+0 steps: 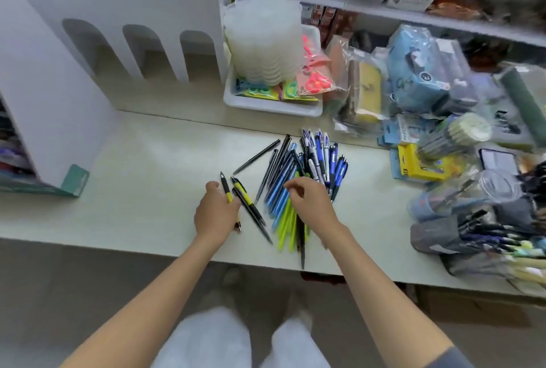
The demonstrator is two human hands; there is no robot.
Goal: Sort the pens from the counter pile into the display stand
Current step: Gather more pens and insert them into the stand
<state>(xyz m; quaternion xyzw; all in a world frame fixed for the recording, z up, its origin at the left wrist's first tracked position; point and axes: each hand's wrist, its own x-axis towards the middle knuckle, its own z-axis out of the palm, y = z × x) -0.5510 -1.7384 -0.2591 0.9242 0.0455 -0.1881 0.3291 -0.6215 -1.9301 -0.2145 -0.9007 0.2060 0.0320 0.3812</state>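
Pens (304, 166) on counter (147, 190), left hand (215, 214) gripping yellow pen (227, 191), right hand (310, 205) curled

Pale counter (147, 175) beneath cluttered white shelves (384, 17); grey floor (59, 285) below.

Stationery shop (stocked shelves (384, 12))

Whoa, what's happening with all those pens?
A person is sorting pens on the counter. The left hand grips a yellow pen, and more lie just beside it. The right hand is over the pile with its fingers curled; I cannot tell whether it holds one. The white stand with arched slots sits to the left.
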